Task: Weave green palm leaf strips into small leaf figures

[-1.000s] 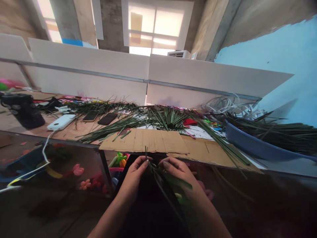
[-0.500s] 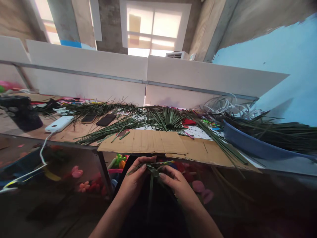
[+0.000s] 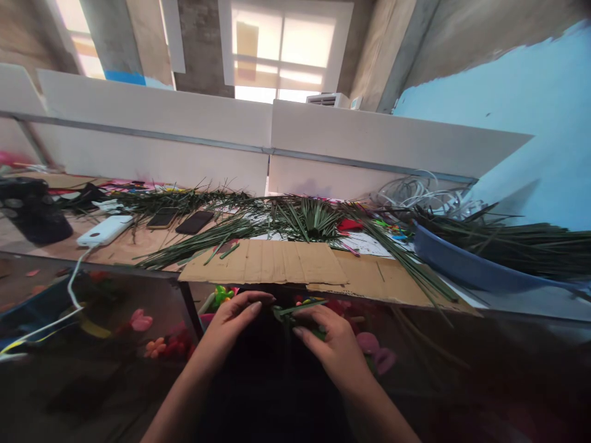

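Note:
Dark green leaf strips [image 3: 282, 313], folded into a small piece, hang over my lap just below the table edge. My right hand [image 3: 327, 337] grips them between thumb and fingers, and one strip juts out over its fingers. Close by on the other side is my left hand [image 3: 234, 320], bent with thumb and forefinger slightly apart and nothing visible between them. The piece's lower part is lost against the dark clothing.
Cardboard [image 3: 277, 261] lies along the table's front edge. Leaf strips [image 3: 203, 240] and a fan-shaped leaf [image 3: 316, 220] lie behind it. At right stands a blue basin [image 3: 462, 261] full of leaves; at left, two phones [image 3: 194, 223], a white power bank [image 3: 105, 229] and a dark cup [image 3: 32, 212].
My left hand has come off the leaf piece and moved left. My right hand still holds it, and the piece has turned. The view has shifted slightly.

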Demonstrator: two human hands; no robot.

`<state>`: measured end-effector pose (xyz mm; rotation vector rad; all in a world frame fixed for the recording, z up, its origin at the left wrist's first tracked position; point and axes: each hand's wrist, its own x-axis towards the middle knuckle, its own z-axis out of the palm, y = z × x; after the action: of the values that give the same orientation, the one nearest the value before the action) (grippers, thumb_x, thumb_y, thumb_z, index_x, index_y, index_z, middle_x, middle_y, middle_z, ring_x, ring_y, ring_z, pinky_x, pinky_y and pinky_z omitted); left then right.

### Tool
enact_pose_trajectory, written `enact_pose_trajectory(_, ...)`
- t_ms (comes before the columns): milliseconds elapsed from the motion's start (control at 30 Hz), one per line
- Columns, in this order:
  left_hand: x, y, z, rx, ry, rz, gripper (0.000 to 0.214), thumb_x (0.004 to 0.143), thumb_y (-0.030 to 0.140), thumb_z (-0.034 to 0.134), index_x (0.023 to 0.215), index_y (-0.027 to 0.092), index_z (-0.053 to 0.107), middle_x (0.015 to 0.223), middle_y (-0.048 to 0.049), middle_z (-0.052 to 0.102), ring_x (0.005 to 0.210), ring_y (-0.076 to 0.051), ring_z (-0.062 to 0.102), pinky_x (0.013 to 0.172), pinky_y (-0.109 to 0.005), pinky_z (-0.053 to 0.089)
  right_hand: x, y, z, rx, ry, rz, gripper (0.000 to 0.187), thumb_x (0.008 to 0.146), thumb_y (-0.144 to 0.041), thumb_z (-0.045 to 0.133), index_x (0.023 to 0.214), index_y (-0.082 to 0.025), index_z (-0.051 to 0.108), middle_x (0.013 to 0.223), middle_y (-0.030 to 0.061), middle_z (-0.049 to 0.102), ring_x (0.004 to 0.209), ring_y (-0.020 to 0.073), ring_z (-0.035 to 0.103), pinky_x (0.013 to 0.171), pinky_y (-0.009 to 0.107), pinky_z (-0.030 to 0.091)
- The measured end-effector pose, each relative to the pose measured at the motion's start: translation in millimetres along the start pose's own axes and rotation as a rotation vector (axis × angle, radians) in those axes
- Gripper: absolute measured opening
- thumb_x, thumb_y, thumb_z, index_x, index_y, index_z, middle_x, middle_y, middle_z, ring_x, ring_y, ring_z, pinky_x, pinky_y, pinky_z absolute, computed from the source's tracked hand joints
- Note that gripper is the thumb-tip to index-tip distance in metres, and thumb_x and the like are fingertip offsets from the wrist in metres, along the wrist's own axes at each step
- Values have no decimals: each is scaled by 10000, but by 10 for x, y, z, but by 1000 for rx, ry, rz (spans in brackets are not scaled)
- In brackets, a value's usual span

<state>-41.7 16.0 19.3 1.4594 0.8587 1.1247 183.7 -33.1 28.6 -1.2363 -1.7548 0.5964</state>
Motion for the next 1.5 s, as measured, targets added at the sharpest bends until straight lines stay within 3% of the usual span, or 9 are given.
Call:
enact_pose_trajectory(100, 3, 86, 61, 254, -84, 72, 227, 894, 369, 673, 1057, 265, 793, 1115, -56, 762, 1101, -270, 653, 996, -363, 461, 8, -11, -24, -59, -71, -46, 234, 847, -98, 681, 1002, -251, 767, 1001, 26, 769, 957, 232, 685, 889, 361, 486)
enact_pose_trajectory(233, -1, 79, 192, 321, -130, 80, 189, 908, 330, 640, 1002, 242, 778, 1012, -50, 757, 996, -249, 666, 921, -343, 476, 16, 3, -36, -93, -117, -64, 241, 859, -98, 692, 1027, -255, 764, 1026, 27, 761, 982, 232, 679, 901, 363, 485)
enact_pose_trajectory(500, -6, -124, 289, 207, 0, -20, 186, 894, 357, 619, 898, 200, 721, 883, -34, 727, 892, -239, 646, 809, -312, 476, 48, 58, -97, -98, -119, 35, 197, 898, -156, 667, 1050, -254, 746, 1081, 51, 723, 1041, 239, 657, 919, 378, 494)
enact_pose_trajectory(733, -32, -248, 331, 167, 128, -36, 234, 905, 410, 618, 886, 197, 713, 820, -22, 689, 802, -222, 614, 741, -299, 466, -65, 156, -198, -136, -278, 66, 428, 835, -181, 746, 1236, -330, 726, 1343, 74, 668, 1240, 303, 598, 1082, 463, 423)
enact_pose_trajectory(800, -39, -255, 358, 150, 159, -32, 216, 896, 399, 629, 888, 200, 713, 815, -20, 691, 793, -223, 617, 735, -301, 470, -92, 172, -220, -126, -237, 76, 480, 817, -193, 764, 1266, -354, 714, 1378, 68, 652, 1288, 325, 563, 1112, 500, 390)
enact_pose_trajectory(900, -64, -243, 446, 125, 154, -31, 204, 884, 388, 638, 897, 201, 718, 829, -24, 703, 808, -230, 626, 744, -305, 477, -93, 135, -182, -59, -73, 66, 384, 853, -203, 711, 1216, -328, 733, 1302, 68, 689, 1249, 313, 580, 1098, 504, 395)
enact_pose_trajectory(1067, -146, -183, 599, 98, 87, -27, 200, 885, 375, 648, 911, 197, 733, 867, -34, 721, 861, -235, 637, 789, -307, 482, -64, 84, 19, 110, 93, 88, 93, 889, -240, 654, 887, -239, 747, 936, 51, 733, 956, 257, 655, 911, 403, 479)
enact_pose_trajectory(1333, -164, -162, 604, 119, 27, -59, 311, 931, 443, 583, 843, 184, 731, 796, -30, 696, 779, -217, 611, 717, -288, 458, -144, 207, 126, 250, 176, 154, 93, 861, -258, 671, 842, -221, 754, 888, 56, 735, 910, 260, 659, 923, 429, 483)
enact_pose_trajectory(1500, -163, -154, 566, 308, 12, 82, 179, 932, 319, 614, 848, 225, 740, 891, -45, 727, 897, -240, 638, 847, -334, 460, -186, 161, 135, 199, 200, 123, 92, 846, -214, 665, 857, -230, 755, 947, 65, 736, 941, 266, 648, 919, 420, 480)
